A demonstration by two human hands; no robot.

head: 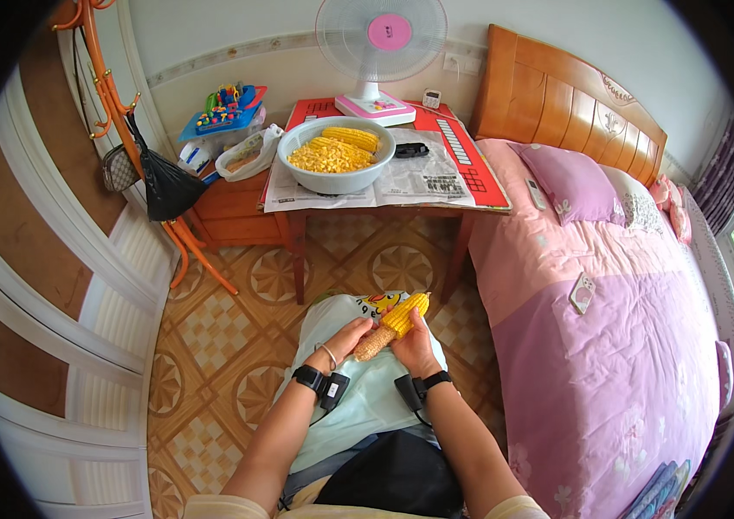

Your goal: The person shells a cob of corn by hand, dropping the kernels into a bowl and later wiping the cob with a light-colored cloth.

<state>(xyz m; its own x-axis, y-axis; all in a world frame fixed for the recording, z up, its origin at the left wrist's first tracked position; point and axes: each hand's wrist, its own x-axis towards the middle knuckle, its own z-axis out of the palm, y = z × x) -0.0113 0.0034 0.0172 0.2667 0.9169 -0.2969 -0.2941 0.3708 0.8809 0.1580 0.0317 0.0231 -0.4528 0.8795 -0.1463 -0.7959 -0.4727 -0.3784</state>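
Note:
Above a pale green cloth (367, 389) on the lap, my right hand (416, 345) grips a half-shelled corn cob (406, 316). Yellow kernels cover its upper part; the lower left end is bare and brownish. My left hand (345, 340) lies against the cob's left side, its fingertips partly hidden behind it; whether it grips is not plain. Straps with black devices sit on both wrists. In front, a light grey plastic basin with a basket (336, 183) stands on newspaper and holds loose kernels (325, 159) and whole yellow cobs (353, 137).
The red-topped wooden table (490, 188) carries a pink and white fan (377, 107) and a black object (411, 150). At left are a plastic bag (250, 154), toys (227, 107) and an orange coat stand (188, 250). A bed (575, 363) with a phone-like object (582, 293) flanks the right.

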